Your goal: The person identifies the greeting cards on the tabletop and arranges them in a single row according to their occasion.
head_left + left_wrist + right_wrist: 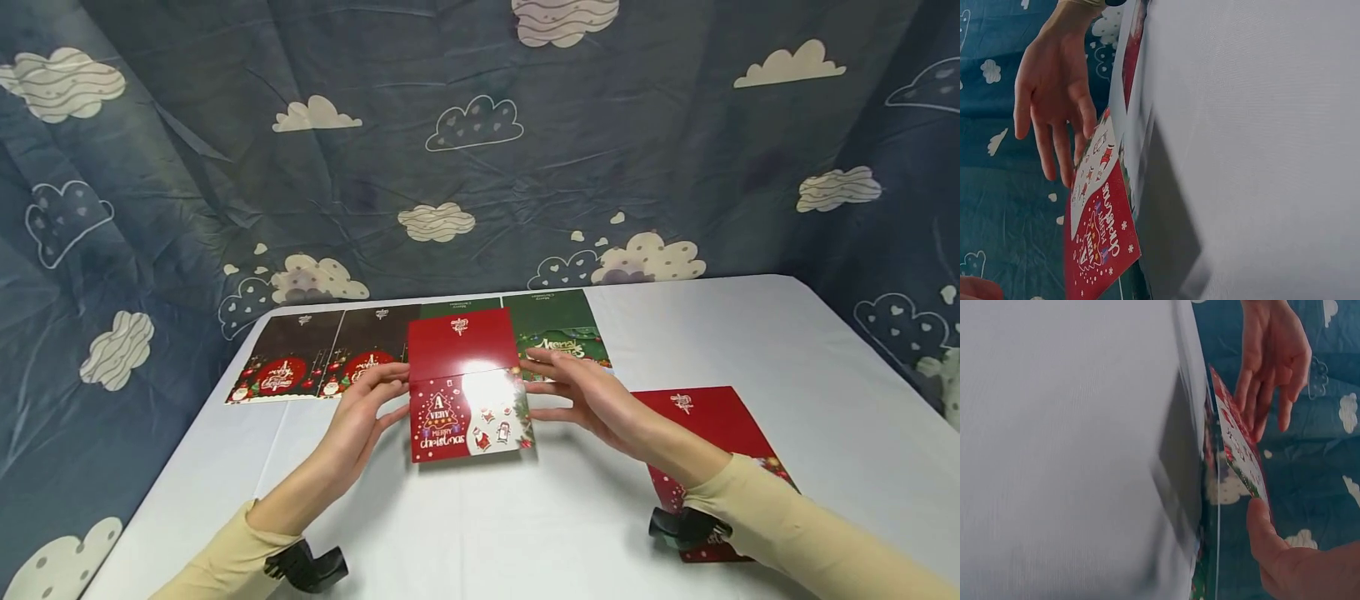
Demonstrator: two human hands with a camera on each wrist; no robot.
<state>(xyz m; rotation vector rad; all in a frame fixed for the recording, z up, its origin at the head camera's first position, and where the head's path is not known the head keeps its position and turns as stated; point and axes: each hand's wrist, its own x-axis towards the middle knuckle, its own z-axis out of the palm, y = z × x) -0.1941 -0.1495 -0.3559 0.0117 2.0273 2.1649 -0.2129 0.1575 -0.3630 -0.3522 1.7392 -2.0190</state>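
Observation:
An unfolded red Christmas card (450,354), with a plain upper panel and a printed lower one, is held slightly above the table, its shadow beneath. My left hand (362,421) touches its left edge with extended fingers. At the opposite edge are the fairly straight fingers of my right hand (592,400). From the left wrist, the card (1104,231) appears tilted, the right hand (1057,81) at its far side. The right wrist view shows it nearly edge-on between the left hand (1275,356) and the right hand (1285,562).
Behind the held card lie two dark brown cards (300,346) and two green cards (543,312), one mostly covered. Another red card (705,417) lies under my right forearm. White cloth covers the table (480,533); a cloud-patterned curtain (375,183) hangs behind.

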